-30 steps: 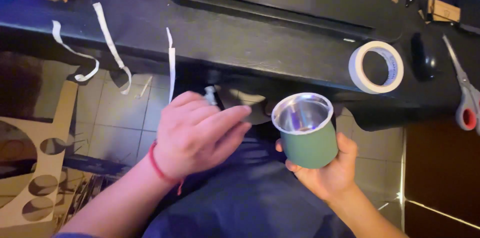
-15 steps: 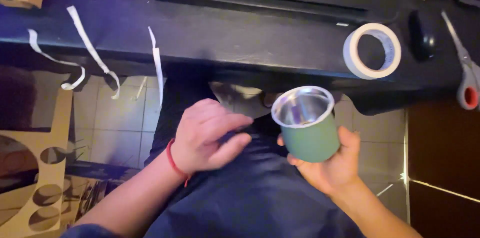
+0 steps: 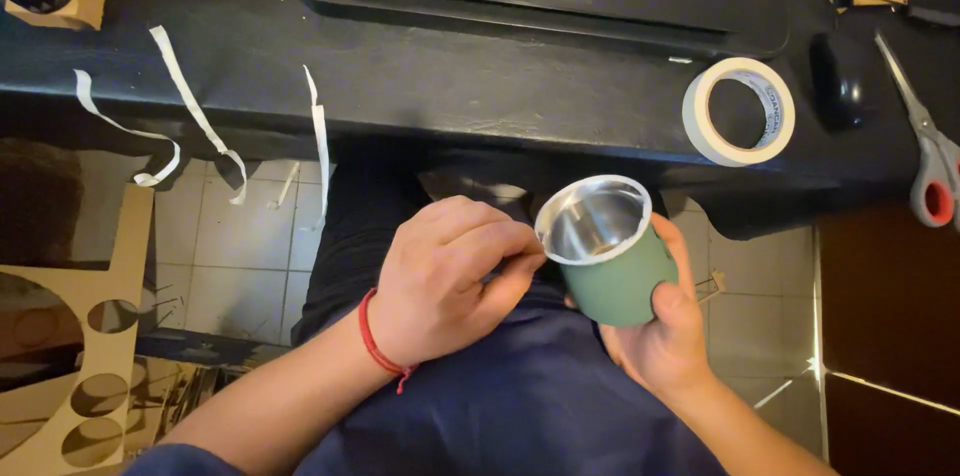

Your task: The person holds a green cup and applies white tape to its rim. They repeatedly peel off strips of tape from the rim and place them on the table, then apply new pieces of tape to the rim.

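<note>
cup: green cup [image 3: 612, 271] with shiny metal inside, held over the person's lap, below the table [image 3: 420, 86] edge, mouth tilted up toward the camera
right hand: right hand [image 3: 662, 336] grasps the cup from beneath and behind, thumb on the green wall, fingers wrapped round the far side
left hand: left hand [image 3: 450, 281] curled, fingertips pinched together right at the cup's rim on its left side; can't tell if they hold anything
wrist: red string [image 3: 380, 346] round the left wrist
cup inside: bare metal, nothing seen in it
table: dark top, just above the cup
tape: roll of tape [image 3: 738, 112] on the table edge, up right of the cup
strips: pale tape strips [image 3: 190, 106] hanging off the table's near edge, left
scissors: scissors [image 3: 925, 161] far right on the table
cardboard: sheet with round holes [image 3: 75, 356] on the floor, lower left
</note>
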